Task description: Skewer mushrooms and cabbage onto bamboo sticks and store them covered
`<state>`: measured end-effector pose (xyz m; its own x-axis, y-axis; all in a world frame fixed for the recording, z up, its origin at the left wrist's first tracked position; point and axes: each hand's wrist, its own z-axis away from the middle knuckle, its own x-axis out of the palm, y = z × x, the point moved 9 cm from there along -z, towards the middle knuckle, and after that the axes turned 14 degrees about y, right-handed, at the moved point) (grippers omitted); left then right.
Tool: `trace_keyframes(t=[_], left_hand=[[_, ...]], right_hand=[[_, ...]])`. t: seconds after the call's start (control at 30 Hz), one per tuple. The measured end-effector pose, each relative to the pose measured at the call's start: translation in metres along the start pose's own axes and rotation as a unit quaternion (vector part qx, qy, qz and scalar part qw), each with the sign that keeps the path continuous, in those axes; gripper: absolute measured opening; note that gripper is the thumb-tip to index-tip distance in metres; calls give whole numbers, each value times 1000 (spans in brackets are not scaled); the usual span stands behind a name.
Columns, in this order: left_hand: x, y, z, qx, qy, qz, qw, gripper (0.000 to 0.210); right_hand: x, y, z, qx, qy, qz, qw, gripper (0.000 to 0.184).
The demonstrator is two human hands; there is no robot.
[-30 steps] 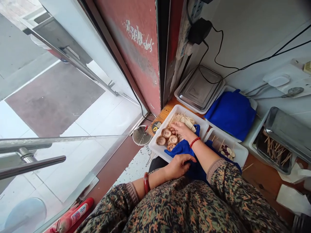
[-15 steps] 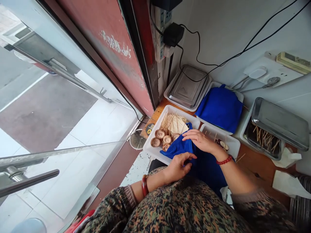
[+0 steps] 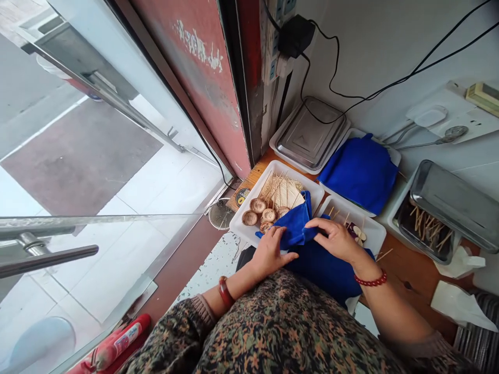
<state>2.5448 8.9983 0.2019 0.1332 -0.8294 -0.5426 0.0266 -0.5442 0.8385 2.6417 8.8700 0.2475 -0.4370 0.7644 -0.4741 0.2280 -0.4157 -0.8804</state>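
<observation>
A white tray (image 3: 237,223) holds mushroom caps (image 3: 258,205) and pale, flat food on thin skewers (image 3: 277,189). A blue cloth (image 3: 294,226) lies over the tray's near right part, hiding what is below it. My right hand (image 3: 338,240) pinches the cloth's right edge between thumb and fingers. At the tray's near side is my left hand (image 3: 268,253), its fingertips against the cloth and its thumb stretched apart from them. More blue cloth hangs below my hands, in front of my patterned top.
Beside the tray stands another white tray (image 3: 376,234) with skewered purple-and-white pieces. Behind are a metal-lidded tray (image 3: 310,132) and a blue-covered one (image 3: 360,171). A half-lidded container (image 3: 454,202) of skewers sits right. A glass door (image 3: 117,270) is left; cables (image 3: 390,85) hang above.
My right hand has come down from above the cloth and now grips its edge. My left hand has moved left, its thumb spreading. The view has shifted slightly.
</observation>
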Motion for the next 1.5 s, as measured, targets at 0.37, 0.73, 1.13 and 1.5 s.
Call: trace_keyframes(t=[0.37,0.73,1.13,1.5], left_hand=[[7,-19,18,-27,69,-172,982,17],[50,60,49,49,28,32,998,34],[30,11,42,-81,7,19,997,32],[-19,-72,-9,-155,76,-230,958,34]], right_hand=[[-39,27,14,176,154,-392,890,13],[-93,72,34,203,281,-430,834,14],[-59,57,35,198,210,-331,898,9],[-43,65,33,217,206,-338,892,6]])
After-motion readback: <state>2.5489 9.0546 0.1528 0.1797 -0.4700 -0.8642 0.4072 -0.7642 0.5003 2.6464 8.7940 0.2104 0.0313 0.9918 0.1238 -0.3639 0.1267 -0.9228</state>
